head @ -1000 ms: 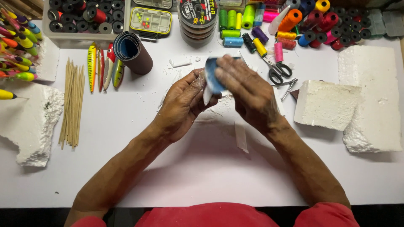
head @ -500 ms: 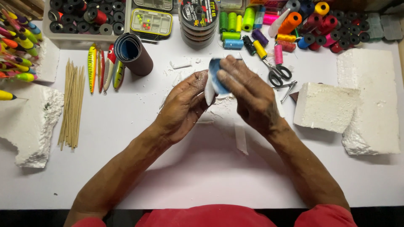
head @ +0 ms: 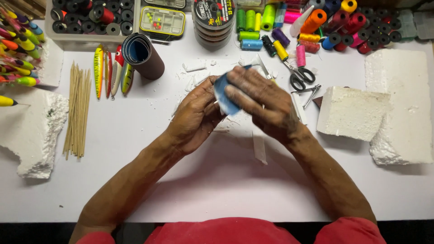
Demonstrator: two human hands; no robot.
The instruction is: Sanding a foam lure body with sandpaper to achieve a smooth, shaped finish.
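White tabletop [head: 217, 190] strewn with foam crumbs carries the work at its middle. Both hands meet there — the right hand [head: 264, 106] presses a folded blue sheet [head: 224, 95] with fingers curled over it, against something small pinched in the left hand [head: 196, 115], too hidden to tell. The sheet lies between the palms, its long axis running away from the body, scissors [head: 298, 77] just beyond.

Bare forearms, short red sleeves – red shirt at btm edge, no gloves, fingers [head: 235, 92] dusty
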